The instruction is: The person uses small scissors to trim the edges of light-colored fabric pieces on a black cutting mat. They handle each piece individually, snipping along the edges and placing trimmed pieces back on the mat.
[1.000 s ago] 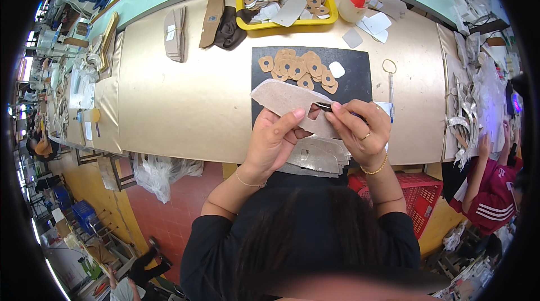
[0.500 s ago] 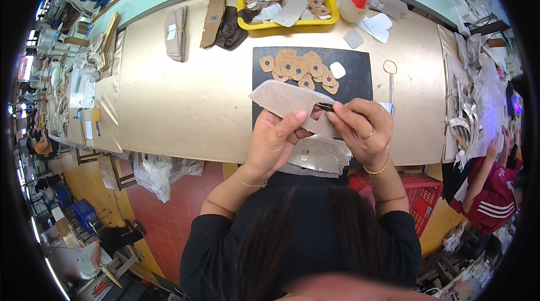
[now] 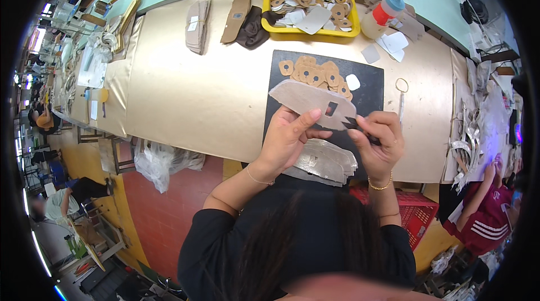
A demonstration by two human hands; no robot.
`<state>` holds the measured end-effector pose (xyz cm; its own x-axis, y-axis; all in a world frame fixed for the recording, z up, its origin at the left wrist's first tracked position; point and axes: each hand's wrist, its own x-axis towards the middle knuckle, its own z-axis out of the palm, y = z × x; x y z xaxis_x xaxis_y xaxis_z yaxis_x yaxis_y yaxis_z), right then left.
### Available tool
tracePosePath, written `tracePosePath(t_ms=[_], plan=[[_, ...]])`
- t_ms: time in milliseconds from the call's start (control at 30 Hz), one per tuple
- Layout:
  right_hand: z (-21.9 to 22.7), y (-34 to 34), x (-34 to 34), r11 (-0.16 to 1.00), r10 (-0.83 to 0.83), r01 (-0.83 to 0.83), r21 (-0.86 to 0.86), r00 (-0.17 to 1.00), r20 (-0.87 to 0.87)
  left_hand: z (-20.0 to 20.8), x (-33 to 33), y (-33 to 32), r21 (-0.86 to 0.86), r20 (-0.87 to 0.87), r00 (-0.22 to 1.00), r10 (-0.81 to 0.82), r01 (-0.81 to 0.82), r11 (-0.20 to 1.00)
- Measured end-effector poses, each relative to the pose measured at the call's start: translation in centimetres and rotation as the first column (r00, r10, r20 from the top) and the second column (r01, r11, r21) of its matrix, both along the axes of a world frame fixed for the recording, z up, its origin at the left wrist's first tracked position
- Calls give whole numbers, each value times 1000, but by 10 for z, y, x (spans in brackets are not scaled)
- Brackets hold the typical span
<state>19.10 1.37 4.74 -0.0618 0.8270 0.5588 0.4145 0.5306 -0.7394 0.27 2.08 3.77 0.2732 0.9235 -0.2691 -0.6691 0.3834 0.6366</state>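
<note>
In my left hand [image 3: 286, 137] is a flat greyish-beige cut piece [image 3: 298, 96] with a small rectangular hole, pinched between the thumb on top and the fingers beneath. My right hand [image 3: 381, 139] closes around small black snips [image 3: 350, 123], whose two tips stand apart beside the piece's right end. Behind the piece, a heap of tan tabs [image 3: 316, 74] with dark centres lies on a black mat [image 3: 368, 84], along with a small white patch [image 3: 352, 82]. Below my hands rests a stack of similar pieces [image 3: 323, 160] with a shiny surface, at the table's near edge.
A yellow basket [image 3: 315, 35] full of tabs and white patches stands at the back, beside a glue bottle [image 3: 382, 15]. Bundled pieces [image 3: 197, 25] and dark cloth [image 3: 251, 32] lie to its left. A red crate [image 3: 413, 214] stands below. Another person's sleeve [image 3: 486, 216] shows at right.
The snips have come out of the rectangular hole and moved down to the piece's right end. The hole now shows fully. My view has shifted, so the table appears farther right.
</note>
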Motion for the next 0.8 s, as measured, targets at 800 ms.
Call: tracePosePath(t_ms=[800], plan=[[-10, -5, -8, 997, -43, 42, -64, 999, -19, -2, -4, -8, 34, -177, 979, 99, -94, 995]])
